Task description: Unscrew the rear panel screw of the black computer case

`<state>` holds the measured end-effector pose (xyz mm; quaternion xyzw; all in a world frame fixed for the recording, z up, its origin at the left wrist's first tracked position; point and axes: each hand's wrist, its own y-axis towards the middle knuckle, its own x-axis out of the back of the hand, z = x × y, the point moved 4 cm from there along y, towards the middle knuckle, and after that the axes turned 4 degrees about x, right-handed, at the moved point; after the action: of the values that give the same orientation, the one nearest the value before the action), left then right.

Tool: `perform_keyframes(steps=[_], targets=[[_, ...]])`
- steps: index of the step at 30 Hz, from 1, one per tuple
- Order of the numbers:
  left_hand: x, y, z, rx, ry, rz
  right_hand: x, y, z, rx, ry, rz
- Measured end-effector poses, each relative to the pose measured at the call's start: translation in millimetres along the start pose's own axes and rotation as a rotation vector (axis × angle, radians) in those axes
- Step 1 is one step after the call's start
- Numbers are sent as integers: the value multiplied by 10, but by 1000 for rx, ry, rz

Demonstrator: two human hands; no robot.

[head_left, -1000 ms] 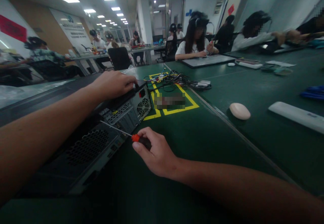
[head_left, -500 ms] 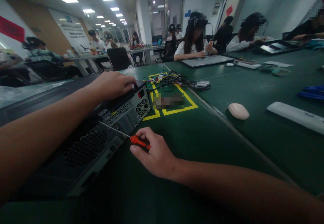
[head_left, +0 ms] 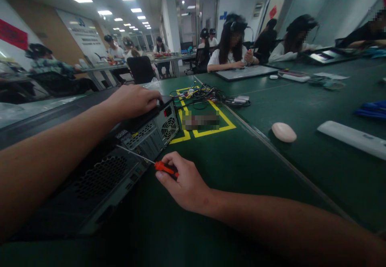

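A black computer case (head_left: 99, 178) lies on its side at the left, its rear panel with a fan grille (head_left: 169, 128) and slots facing me. My left hand (head_left: 135, 100) rests on the top, its fingers bent over the far rear corner and gripping there. In my right hand (head_left: 183, 182) is a screwdriver (head_left: 164, 168) with an orange and black handle, held between thumb and fingers. Its thin metal shaft points left to the edge of the rear panel. Whether the tip sits in a screw is too small to tell.
Tangled cables (head_left: 208, 94) lie beyond the case, beside yellow tape (head_left: 214, 132) on the green table (head_left: 241, 162). A blurred-out item lies within the tape. To the right are a pale oval object (head_left: 284, 132) and a white bar (head_left: 352, 138). Other people work across the table.
The screwdriver's handle has turned a little in my right hand, showing more black. My left hand stays in place on the case.
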<state>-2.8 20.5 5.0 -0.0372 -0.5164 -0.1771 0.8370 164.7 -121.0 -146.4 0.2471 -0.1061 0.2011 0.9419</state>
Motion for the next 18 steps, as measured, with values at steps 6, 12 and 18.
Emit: perform_keyframes(steps=[6,12,18], targets=[[8,1,-1,9,-5,-4,2,-7,-13,5,1,1],[28,-8,-15,7,10,-3,11,-9,2,22,9,-9],[20,-9,-9,4,-15,-6,15,-3,8,11,-4,-2]])
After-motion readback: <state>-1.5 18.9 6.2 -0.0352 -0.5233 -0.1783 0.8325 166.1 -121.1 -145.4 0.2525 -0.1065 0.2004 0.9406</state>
